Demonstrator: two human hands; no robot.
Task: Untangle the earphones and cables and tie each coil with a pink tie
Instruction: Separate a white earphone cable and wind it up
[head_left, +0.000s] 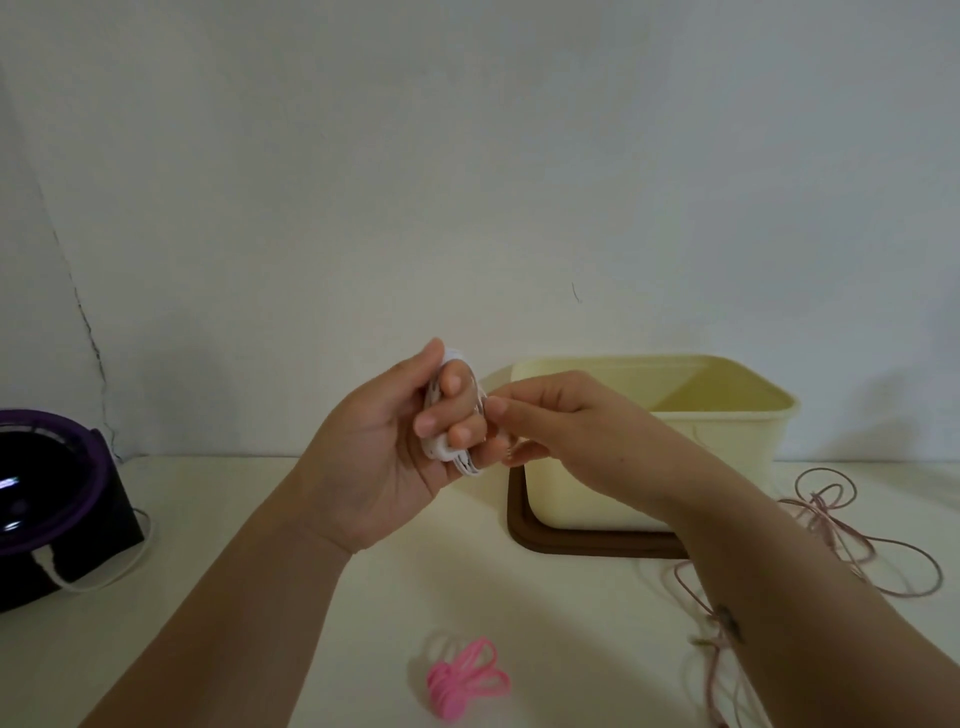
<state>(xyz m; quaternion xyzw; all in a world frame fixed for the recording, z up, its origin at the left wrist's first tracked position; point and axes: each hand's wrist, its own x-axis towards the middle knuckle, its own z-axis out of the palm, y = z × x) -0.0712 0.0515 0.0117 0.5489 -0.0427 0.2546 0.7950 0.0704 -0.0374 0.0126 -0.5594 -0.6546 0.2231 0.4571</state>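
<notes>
The fingers (441, 415) of the left hand (382, 447) are curling round a small coil of white earphones (440, 453), gripping it against the palm, with the thumb standing up behind the loops. White cord is showing above the fingertips and bulging out below them. Just beside it, the right hand (571, 421) is reaching in from the right, its fingertips (497, 408) pressing together and pinching a strand of the same white cord at the edge of the coil. The two hands are almost touching and are hanging in the air above the surface (260, 519).

Both bare forearms are stretching in from the near edge. Below the hands, close to me, a small bunch of pink ties (467, 680) is lying on the surface, looped together. Over on the right a thin pink cable (852, 545) is sprawling in loose, tangled loops, partly running under the right forearm. Behind the right hand a cream box (727, 441) is standing open on a brown lid (524, 535), near the wall (467, 156). At the far left a purple and black device (47, 499) is sitting on the surface with a white lead (104, 577) plugged into it and trailing round its side.
</notes>
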